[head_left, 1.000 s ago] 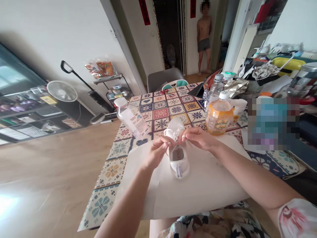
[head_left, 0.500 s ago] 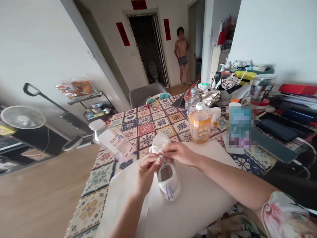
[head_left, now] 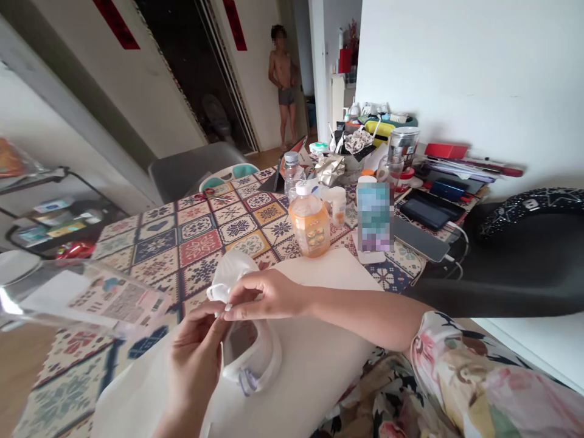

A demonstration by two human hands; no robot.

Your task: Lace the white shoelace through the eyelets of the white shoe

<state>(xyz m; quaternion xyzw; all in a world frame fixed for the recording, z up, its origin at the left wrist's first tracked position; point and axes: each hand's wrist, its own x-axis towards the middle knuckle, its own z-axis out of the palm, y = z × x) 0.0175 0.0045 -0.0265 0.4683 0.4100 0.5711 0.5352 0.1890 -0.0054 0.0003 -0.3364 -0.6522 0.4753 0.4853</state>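
A white shoe (head_left: 264,368) lies on a white sheet (head_left: 314,365), its toe pointing away from me and its heel with a purplish tab towards me. My left hand (head_left: 198,340) pinches the shoelace at the shoe's throat, thumb against fingers. Meeting it there, my right hand (head_left: 269,296) is also closed in a pinch on the lace. A white loop of the shoelace (head_left: 214,291) shows just beyond my fingers. The fingers hide the knot area and part of the tongue.
A clear plastic jar (head_left: 59,298) lies at the left. Beyond the sheet stand an orange-tinted bottle (head_left: 310,228) and a clear bottle (head_left: 293,173). Phones (head_left: 422,239) with cables sit at the right. Scissors (head_left: 207,193) lie farther back; a person (head_left: 283,79) stands near a doorway.
My view has turned right and come closer, so shoe and hands appear lower and more to the left. Both hands stay pinched together at the laces.
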